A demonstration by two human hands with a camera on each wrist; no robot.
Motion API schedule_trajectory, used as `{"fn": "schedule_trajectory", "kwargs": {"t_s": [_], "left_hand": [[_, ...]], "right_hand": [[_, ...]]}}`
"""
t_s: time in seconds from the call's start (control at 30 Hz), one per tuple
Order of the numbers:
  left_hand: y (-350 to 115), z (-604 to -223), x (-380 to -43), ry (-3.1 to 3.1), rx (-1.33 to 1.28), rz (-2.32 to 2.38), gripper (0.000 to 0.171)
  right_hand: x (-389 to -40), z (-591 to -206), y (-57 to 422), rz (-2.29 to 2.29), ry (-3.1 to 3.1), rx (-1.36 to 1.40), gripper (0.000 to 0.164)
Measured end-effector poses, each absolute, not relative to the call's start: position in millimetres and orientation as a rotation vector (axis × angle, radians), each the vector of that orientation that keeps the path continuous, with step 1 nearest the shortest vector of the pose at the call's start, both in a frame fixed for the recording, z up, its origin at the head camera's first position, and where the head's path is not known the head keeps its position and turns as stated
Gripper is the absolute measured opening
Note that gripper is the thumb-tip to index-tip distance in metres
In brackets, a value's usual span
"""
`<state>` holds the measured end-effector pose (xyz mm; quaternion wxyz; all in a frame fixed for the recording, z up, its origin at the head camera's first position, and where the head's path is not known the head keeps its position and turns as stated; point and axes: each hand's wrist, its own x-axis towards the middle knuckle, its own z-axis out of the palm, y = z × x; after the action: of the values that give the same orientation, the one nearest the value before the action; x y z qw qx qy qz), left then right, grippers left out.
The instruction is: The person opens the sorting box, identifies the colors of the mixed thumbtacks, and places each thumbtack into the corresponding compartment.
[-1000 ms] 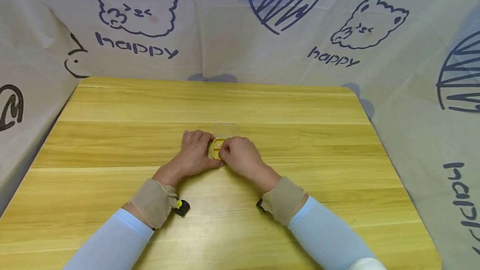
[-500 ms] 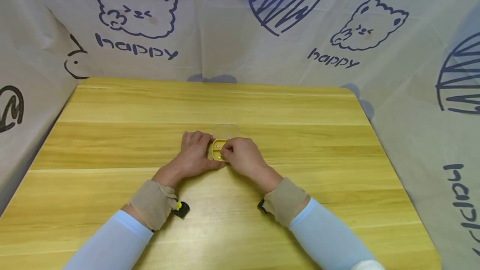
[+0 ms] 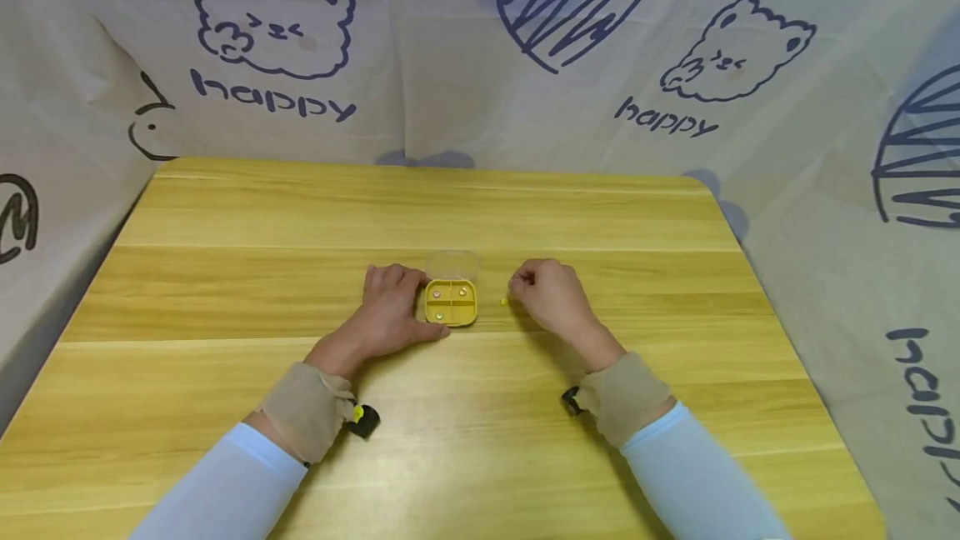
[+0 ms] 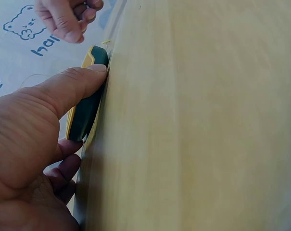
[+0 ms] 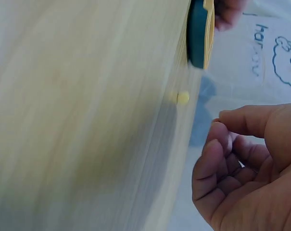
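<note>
My left hand holds a small compartment box on the table, thumb at its near side and fingers at the far left. Its clear lid stands open behind it. Yellow inside, the box holds tiny pieces in three compartments; the front right one shows none. In the left wrist view, my thumb presses its dark green side. Right of the box, my right hand has curled fingers, thumb and index tips together; no object shows between them. A tiny yellow piece lies on the table beside these fingertips.
The wood-patterned table extends around both hands. White cloth with drawn bears and hearts hangs behind it and at both sides. Black wrist cameras sit on the tan wrist bands.
My right hand has left the box and moved to the right, uncovering the box's right half and the yellow piece on the table. The left hand keeps its hold on the box.
</note>
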<state>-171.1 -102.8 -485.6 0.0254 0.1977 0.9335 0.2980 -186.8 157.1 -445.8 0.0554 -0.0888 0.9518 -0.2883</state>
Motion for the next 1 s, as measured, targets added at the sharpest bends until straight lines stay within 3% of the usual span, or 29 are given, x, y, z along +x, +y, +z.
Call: {"fn": "schedule_trajectory", "kwargs": {"t_s": [1.0], "left_hand": [[-103,-486,-171,2.871,0.597,0.932,0.079]], "right_hand": [[-188,-460,149,-0.760,2.827,-0.228,0.015]]}}
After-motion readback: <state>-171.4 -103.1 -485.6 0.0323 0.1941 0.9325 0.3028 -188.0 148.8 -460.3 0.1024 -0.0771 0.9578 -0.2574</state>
